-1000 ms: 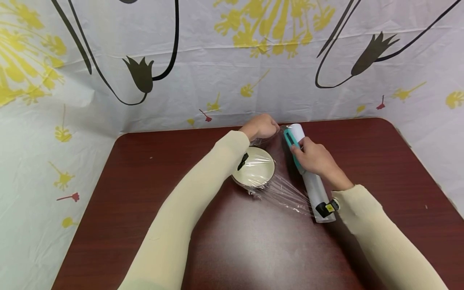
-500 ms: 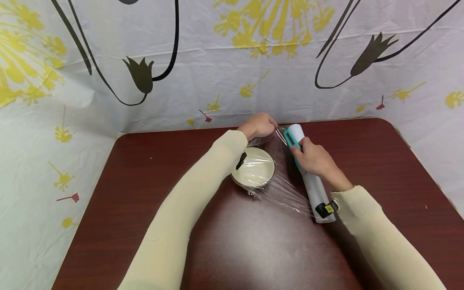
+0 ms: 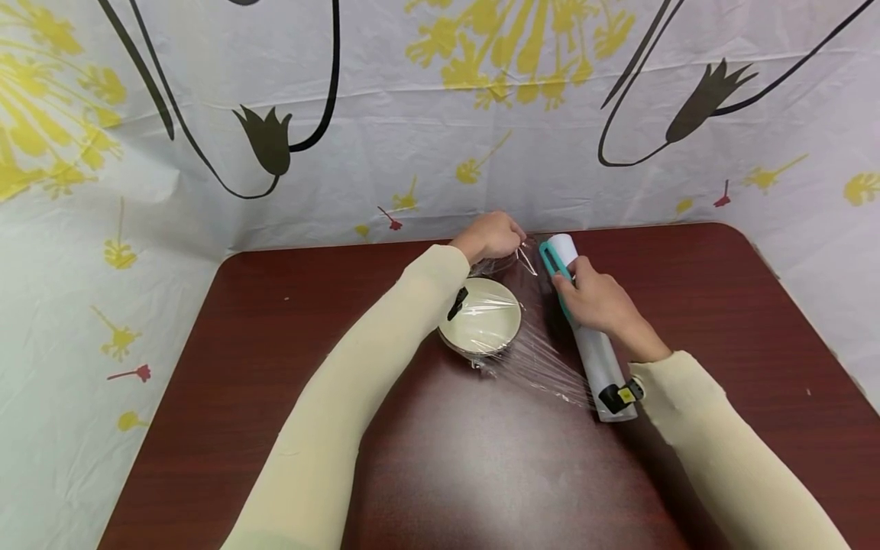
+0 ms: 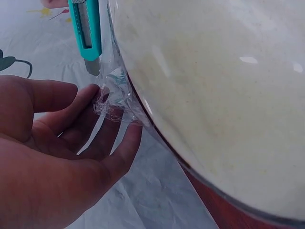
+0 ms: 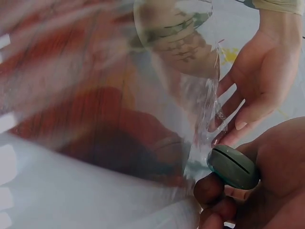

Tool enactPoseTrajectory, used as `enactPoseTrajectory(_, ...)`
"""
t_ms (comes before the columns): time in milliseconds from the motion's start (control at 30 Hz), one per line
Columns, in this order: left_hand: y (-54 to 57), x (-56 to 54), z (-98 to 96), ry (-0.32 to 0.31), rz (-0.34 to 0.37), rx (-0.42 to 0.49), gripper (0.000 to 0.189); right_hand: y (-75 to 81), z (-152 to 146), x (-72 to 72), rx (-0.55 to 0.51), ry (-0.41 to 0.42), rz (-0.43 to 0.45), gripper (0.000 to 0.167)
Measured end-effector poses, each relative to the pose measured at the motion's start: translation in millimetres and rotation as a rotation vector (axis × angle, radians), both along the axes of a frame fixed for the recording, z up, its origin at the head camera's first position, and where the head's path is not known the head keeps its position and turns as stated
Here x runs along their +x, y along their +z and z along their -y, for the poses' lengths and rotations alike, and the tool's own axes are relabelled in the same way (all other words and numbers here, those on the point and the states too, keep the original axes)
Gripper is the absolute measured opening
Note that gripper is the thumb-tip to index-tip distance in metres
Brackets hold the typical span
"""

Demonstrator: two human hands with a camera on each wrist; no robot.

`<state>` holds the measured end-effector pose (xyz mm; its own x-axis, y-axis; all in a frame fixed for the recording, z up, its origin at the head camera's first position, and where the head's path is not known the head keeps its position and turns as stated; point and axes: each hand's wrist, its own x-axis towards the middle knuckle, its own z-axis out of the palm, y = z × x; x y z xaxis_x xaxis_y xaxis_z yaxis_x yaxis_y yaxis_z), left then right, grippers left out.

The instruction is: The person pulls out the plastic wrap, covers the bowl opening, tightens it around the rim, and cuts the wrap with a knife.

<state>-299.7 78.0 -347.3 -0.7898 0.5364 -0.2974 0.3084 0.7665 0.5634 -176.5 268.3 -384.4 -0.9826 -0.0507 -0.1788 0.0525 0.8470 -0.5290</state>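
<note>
My right hand grips a teal utility knife, its blade out in the left wrist view. The knife lies along a white roll of cling film, with the right fingers against the roll. Clear cling film stretches from the roll across a round cream bowl. At the bowl's far side, my left hand touches the film's bunched edge with bent, spread fingers. Its thumb stands apart from the film in the left wrist view. The left forearm covers part of the bowl's left rim.
The dark red wooden table carries the bowl and the roll near its far edge. A white patterned sheet hangs right behind that edge. Black wrist cameras sit on both cream sleeves.
My left hand has shifted slightly left, away from the knife, and its fingers have loosened. The film edge near the knife has slackened and moved down and left. The right hand stays almost still.
</note>
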Motion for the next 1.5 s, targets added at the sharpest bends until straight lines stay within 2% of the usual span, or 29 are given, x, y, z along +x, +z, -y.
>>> enactPoseTrajectory(133, 3.4, -0.5, 1.3, 0.002, 0.063, 0.006, 0.049, 1.2, 0.7, 0.0, 0.008, 0.0, 0.001, 0.047)
enactPoseTrajectory(233, 4.3, -0.3, 1.4, 0.006, 0.084, 0.013, 0.049, 0.3, 1.1, -1.4, 0.014, -0.005, 0.003, 0.048)
enactPoseTrajectory(567, 2.5, 0.1, 0.6, 0.003, 0.034, -0.002, 0.049, 0.2, 2.0, -2.8, 0.002, -0.022, 0.01, 0.046)
enactPoseTrajectory(933, 4.7, 1.4, -0.3, 0.005, 0.06, -0.002, 0.046, 1.0, 0.5, -5.8, 0.005, -0.039, 0.036, 0.051)
enactPoseTrajectory(1167, 4.4, 1.0, -1.0, 0.007, 0.072, -0.007, 0.048, 1.0, -0.2, -6.0, 0.01, -0.037, 0.038, 0.047)
enactPoseTrajectory(1500, 0.5, 2.9, -2.0, 0.017, -0.004, 0.002, 0.047, 3.0, 0.0, -2.2, 0.028, -0.035, 0.006, 0.041)
